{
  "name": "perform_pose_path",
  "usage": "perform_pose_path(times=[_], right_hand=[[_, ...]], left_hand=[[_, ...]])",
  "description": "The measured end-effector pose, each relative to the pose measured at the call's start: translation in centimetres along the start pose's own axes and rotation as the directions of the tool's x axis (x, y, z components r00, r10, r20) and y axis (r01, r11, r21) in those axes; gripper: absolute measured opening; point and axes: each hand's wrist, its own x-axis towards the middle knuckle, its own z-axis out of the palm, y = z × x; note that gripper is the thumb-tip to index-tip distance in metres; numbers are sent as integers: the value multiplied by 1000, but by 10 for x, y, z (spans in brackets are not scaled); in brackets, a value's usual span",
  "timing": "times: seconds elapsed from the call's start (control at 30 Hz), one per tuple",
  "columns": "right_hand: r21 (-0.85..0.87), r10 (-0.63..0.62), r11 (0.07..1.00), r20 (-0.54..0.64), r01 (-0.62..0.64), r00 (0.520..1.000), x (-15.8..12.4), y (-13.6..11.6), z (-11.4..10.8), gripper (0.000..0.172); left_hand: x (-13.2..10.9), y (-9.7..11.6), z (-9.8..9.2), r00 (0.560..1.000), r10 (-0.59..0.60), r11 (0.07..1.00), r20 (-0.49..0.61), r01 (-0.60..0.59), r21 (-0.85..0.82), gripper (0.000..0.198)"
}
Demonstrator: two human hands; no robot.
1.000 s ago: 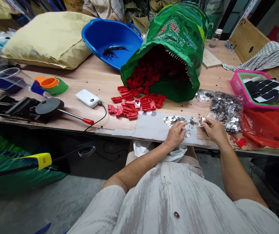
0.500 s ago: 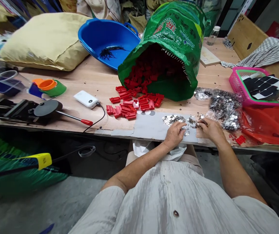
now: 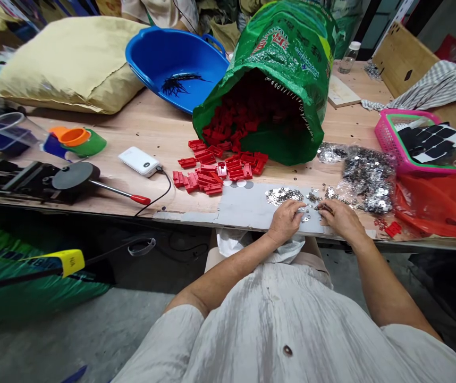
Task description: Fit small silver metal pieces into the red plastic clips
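At the front edge of the table, my left hand (image 3: 286, 219) is closed, thumb and fingertips pinched together beside a pile of small flat silver metal pieces (image 3: 284, 196). What lies between those fingertips is too small to name. My right hand (image 3: 340, 217) is closed too, pinching something slim and dark whose kind I cannot make out. Both hands are over a grey sheet (image 3: 244, 210) and its right edge, with a few small metal parts (image 3: 311, 196) scattered between them. A clear plastic bag of metal pieces (image 3: 367, 178) lies beyond my right hand.
A green sack (image 3: 292, 58) spills red plastic parts (image 3: 212, 173) onto the table. Behind stand a blue basin (image 3: 176, 58) and a tan sack (image 3: 72, 64). A hand press (image 3: 76, 175) and white power bank (image 3: 139, 161) are left; a pink basket (image 3: 387, 141) and red bag (image 3: 443, 205) right.
My right hand has moved slightly left, closer to my left hand, with the slim dark thing in its fingers. My left hand stays almost still in its pinch.
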Motion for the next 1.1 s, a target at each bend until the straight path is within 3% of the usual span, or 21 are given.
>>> perform_pose_path(times=[0.4, 0.63, 0.83, 1.1], right_hand=[[-14, 18, 1000, -7, -18, 1000, 4, -8, 1, 14], [170, -127, 980, 137, 103, 982, -7, -4, -10, 17], [192, -33, 981, 69, 19, 997, -13, 5, -8, 16], [106, -66, 992, 37, 62, 997, -15, -11, -1, 15]], left_hand=[[0, -2, 1, 1000, 23, 999, -3, -23, 24, 23], [0, 1, 0, 1000, 13, 1000, 8, -14, 26, 22], [0, -1, 2, 999, 46, 998, 10, -46, 49, 20], [1, 13, 4, 978, 115, 945, 173, -161, 286, 19]])
